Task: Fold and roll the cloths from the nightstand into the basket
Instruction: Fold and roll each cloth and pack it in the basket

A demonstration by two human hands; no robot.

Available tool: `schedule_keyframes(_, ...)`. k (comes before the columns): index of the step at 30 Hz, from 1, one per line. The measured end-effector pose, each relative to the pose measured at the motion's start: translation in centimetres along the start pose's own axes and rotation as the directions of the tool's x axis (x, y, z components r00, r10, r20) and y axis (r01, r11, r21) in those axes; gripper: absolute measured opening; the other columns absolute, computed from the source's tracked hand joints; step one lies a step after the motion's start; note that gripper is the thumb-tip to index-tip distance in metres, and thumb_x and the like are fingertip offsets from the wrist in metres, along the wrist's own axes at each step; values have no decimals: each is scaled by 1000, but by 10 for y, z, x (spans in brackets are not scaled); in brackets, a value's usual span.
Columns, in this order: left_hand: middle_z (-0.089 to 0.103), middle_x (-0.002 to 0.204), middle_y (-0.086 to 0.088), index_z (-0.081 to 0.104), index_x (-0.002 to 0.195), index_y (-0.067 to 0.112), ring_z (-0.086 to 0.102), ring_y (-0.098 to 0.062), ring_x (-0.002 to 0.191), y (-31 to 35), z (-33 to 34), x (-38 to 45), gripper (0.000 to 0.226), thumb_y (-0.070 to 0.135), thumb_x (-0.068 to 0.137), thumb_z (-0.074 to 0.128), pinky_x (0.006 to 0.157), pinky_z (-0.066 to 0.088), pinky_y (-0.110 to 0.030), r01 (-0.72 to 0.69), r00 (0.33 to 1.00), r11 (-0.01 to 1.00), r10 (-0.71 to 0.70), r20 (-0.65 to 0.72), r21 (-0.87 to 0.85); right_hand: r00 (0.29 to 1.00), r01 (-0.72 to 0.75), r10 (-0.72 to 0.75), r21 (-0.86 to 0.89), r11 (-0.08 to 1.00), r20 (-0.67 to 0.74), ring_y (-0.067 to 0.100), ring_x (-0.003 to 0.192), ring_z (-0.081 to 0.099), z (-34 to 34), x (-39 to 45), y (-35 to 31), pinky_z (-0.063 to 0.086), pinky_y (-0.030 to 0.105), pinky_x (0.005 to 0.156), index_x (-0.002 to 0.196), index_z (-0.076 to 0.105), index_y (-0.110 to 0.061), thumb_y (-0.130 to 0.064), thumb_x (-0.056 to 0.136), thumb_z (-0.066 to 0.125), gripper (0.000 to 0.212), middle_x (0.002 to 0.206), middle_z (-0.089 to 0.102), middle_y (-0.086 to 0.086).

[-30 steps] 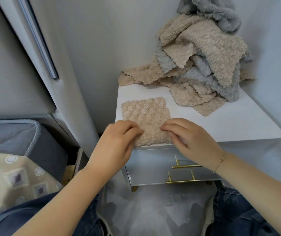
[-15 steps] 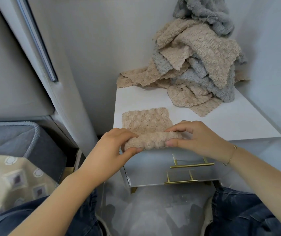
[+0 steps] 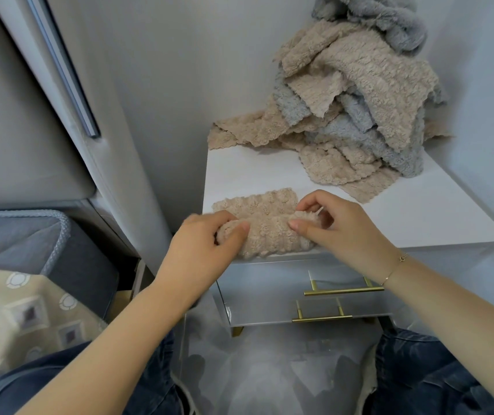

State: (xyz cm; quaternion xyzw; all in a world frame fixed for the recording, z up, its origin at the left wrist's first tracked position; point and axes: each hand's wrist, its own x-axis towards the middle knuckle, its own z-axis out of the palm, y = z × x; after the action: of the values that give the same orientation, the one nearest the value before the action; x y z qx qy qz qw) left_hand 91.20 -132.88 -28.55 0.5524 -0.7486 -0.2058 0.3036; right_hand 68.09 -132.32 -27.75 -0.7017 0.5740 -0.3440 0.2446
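The left hand (image 3: 202, 244) and right hand (image 3: 340, 227) pinch the two ends of a half-rolled tan cloth (image 3: 265, 226) at the nightstand's (image 3: 419, 217) front edge.

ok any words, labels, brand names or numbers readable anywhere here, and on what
None: no text can be read anywhere in the head view.
The patterned cover at lower left shows only rings and squares, no letters.
The beige cloth in the hands, the cloth pile and the nightstand carry no visible tag or label.

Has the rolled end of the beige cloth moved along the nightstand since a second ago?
Yes. The rolled end of the beige cloth has advanced away from the nightstand front edge toward the cloth pile, leaving less flat cloth.
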Motion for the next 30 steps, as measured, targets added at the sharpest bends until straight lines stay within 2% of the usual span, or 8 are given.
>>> schedule_keyframes(3, 56, 105, 6, 69, 99, 23, 47, -13, 102, 0, 0, 5, 26, 38, 90, 50, 87, 35, -31, -287, 947, 928, 312, -78, 237, 993, 114, -117, -107, 988, -23, 3, 86, 51, 2, 1, 1, 40, 12, 75, 99, 61, -24, -34, 85, 67, 19, 96, 58, -12)
schedule_keyframes(5, 57, 119, 11, 66, 111, 22, 50, -7, 112, 2, -1, 9, 26, 30, 92, 50, 97, 35, -34, -402, 912, 893, 410, 1, 204, 984, 175, -176, -97, 980, -3, 2, 92, 52, 3, 3, 2, 39, 13, 80, 99, 63, -21, -30, 87, 65, 16, 97, 58, -11)
schedule_keyframes(8, 60, 99, 25, 62, 119, 31, 51, 7, 91, 4, 2, 12, 31, 36, 96, 43, 98, 38, -41, -335, 941, 937, 327, 91, 97, 956, 287, -293, -133, 949, -26, 6, 95, 52, 5, 4, 2, 40, 17, 84, 94, 66, -16, -20, 88, 65, 7, 97, 58, -8)
schedule_keyframes(11, 61, 89, 17, 66, 112, 36, 51, -3, 89, 0, 5, 14, 34, 44, 97, 36, 94, 41, -44, -212, 976, 973, 205, 77, 91, 901, 409, -432, -262, 874, -31, 7, 91, 48, 7, 6, 3, 37, 15, 82, 89, 70, -11, -12, 87, 65, 5, 91, 60, -4)
schedule_keyframes(15, 55, 87, 10, 68, 104, 30, 45, -14, 98, -1, 2, 12, 34, 43, 99, 37, 89, 33, -34, 1, 995, 990, -15, 99, 138, 858, 505, -504, -329, 798, 97, 12, 92, 54, 7, 7, 7, 42, 21, 82, 107, 71, -9, -19, 92, 52, 25, 99, 65, -1)
schedule_keyframes(19, 61, 97, 13, 64, 110, 34, 45, -13, 101, -2, -2, 6, 33, 44, 98, 36, 87, 31, -33, 13, 998, 977, -24, 50, 211, 882, 470, -429, -304, 829, 194, 6, 103, 52, 3, 6, 8, 39, 19, 91, 117, 65, -16, -43, 84, 62, 44, 110, 61, -6)
schedule_keyframes(25, 60, 105, 9, 68, 103, 22, 51, -11, 92, -4, -8, 3, 19, 26, 94, 52, 80, 44, -35, -333, 934, 913, 353, -45, 237, 946, 257, -241, -49, 965, 217, -2, 100, 54, -5, 20, 4, 39, 9, 89, 109, 67, -19, -18, 75, 79, 37, 106, 65, -10)
schedule_keyframes(30, 60, 115, 11, 59, 124, 23, 55, -8, 102, -11, -15, -2, 61, 65, 81, 49, 92, 40, -28, -331, 943, 900, 309, 122, 283, 963, 29, -71, 159, 987, 260, 0, 94, 58, -6, 34, 5, 45, 18, 84, 101, 68, -27, -19, 80, 74, 24, 101, 66, -15)
